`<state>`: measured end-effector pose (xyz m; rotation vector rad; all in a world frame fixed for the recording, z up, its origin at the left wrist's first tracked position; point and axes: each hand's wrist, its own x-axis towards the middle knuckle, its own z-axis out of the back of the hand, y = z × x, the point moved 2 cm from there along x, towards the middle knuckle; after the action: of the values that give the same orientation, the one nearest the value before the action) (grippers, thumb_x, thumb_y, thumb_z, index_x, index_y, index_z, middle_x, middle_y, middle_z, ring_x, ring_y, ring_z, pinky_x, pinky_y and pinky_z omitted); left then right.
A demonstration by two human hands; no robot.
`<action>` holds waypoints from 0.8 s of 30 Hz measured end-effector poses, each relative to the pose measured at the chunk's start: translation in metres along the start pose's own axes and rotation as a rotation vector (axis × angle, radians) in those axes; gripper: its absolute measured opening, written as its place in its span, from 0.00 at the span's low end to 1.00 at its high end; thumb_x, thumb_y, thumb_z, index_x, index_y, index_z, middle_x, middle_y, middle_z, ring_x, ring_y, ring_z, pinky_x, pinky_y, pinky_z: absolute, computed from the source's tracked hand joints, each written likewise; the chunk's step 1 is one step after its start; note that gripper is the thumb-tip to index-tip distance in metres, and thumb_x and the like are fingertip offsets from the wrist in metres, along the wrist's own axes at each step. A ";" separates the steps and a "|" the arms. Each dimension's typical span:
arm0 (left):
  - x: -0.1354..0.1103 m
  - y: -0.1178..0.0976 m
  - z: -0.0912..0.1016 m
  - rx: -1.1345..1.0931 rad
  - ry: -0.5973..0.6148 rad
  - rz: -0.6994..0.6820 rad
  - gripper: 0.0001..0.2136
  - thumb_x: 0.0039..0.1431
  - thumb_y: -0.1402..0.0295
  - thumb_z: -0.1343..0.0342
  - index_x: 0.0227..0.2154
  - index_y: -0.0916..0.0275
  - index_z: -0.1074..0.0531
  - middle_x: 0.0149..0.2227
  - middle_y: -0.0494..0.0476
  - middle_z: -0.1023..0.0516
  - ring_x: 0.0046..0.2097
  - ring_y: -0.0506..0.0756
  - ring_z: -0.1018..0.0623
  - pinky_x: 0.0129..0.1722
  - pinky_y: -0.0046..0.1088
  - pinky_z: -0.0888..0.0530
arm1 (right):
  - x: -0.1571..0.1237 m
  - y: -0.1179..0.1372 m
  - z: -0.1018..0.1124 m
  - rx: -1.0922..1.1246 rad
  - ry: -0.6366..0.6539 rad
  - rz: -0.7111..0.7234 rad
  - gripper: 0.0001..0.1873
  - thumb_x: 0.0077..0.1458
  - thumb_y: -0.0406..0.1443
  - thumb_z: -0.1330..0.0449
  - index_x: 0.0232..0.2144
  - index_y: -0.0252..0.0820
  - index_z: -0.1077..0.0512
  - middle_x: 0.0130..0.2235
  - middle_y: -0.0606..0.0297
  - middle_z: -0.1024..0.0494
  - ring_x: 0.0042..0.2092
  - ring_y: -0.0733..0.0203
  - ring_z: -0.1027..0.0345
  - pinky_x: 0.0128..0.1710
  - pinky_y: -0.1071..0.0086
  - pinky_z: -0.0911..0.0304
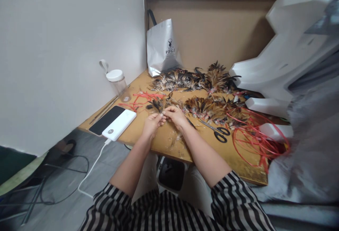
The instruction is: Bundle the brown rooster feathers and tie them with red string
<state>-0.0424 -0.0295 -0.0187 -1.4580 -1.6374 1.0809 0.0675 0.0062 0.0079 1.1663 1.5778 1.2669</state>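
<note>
Two hands meet near the middle of the surface [148, 139]. The left hand [153, 122] and right hand [176, 115] each have their grip pinched tight on one small tuft of feathers [158, 104], fingertips touching, which likely keeps the quill ends gathered. Just right of them lie scissors [218, 131], within easy reach, beside loops of red cord [251, 137]. Farther back, loose feathers [206, 108] are heaped. At the far edge a grey bag [162, 47] reads "PPGZ" under a rabbit-head logo.
</note>
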 end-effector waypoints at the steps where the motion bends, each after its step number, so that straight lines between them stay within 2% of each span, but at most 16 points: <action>1: 0.000 0.000 0.000 0.002 0.002 -0.001 0.10 0.40 0.66 0.38 0.23 0.68 0.27 0.22 0.54 0.27 0.22 0.44 0.31 0.22 0.17 0.35 | 0.000 0.000 0.001 -0.008 0.005 0.001 0.14 0.32 0.39 0.35 0.22 0.38 0.32 0.18 0.72 0.32 0.20 0.71 0.42 0.17 0.77 0.52; 7: 0.000 0.001 0.001 0.055 0.005 -0.021 0.10 0.41 0.65 0.38 0.22 0.68 0.28 0.22 0.54 0.27 0.21 0.44 0.31 0.21 0.18 0.36 | -0.001 0.004 0.002 -0.010 0.028 0.019 0.13 0.34 0.40 0.36 0.23 0.38 0.32 0.17 0.73 0.34 0.19 0.72 0.45 0.17 0.77 0.53; 13: 0.000 0.002 0.000 0.064 0.012 -0.008 0.10 0.41 0.65 0.38 0.24 0.68 0.27 0.22 0.55 0.26 0.23 0.45 0.30 0.22 0.19 0.35 | -0.002 0.005 -0.001 0.049 0.018 0.029 0.14 0.32 0.40 0.35 0.21 0.38 0.33 0.18 0.72 0.32 0.20 0.71 0.42 0.19 0.76 0.51; 17: 0.000 0.002 0.000 0.075 0.009 -0.029 0.10 0.41 0.65 0.38 0.23 0.68 0.27 0.22 0.55 0.26 0.21 0.45 0.31 0.21 0.19 0.35 | -0.001 0.003 -0.002 0.027 0.033 0.030 0.13 0.34 0.40 0.36 0.22 0.38 0.33 0.17 0.74 0.34 0.19 0.72 0.45 0.20 0.76 0.50; 20: 0.002 0.002 0.003 0.090 -0.030 -0.054 0.10 0.41 0.64 0.39 0.22 0.68 0.28 0.21 0.54 0.27 0.20 0.44 0.32 0.20 0.19 0.37 | 0.002 0.004 0.003 -0.134 0.043 0.111 0.10 0.38 0.39 0.39 0.23 0.37 0.31 0.18 0.72 0.33 0.20 0.71 0.44 0.23 0.75 0.46; 24: 0.003 0.001 0.007 0.041 -0.119 -0.092 0.11 0.41 0.63 0.39 0.25 0.67 0.28 0.22 0.53 0.27 0.20 0.43 0.34 0.20 0.18 0.38 | 0.003 0.010 0.013 -0.613 0.097 0.310 0.07 0.44 0.36 0.43 0.24 0.37 0.28 0.26 0.66 0.27 0.29 0.66 0.36 0.33 0.72 0.42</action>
<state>-0.0486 -0.0272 -0.0224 -1.3010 -1.7370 1.1607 0.0802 0.0136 0.0148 0.9728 0.9691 1.8645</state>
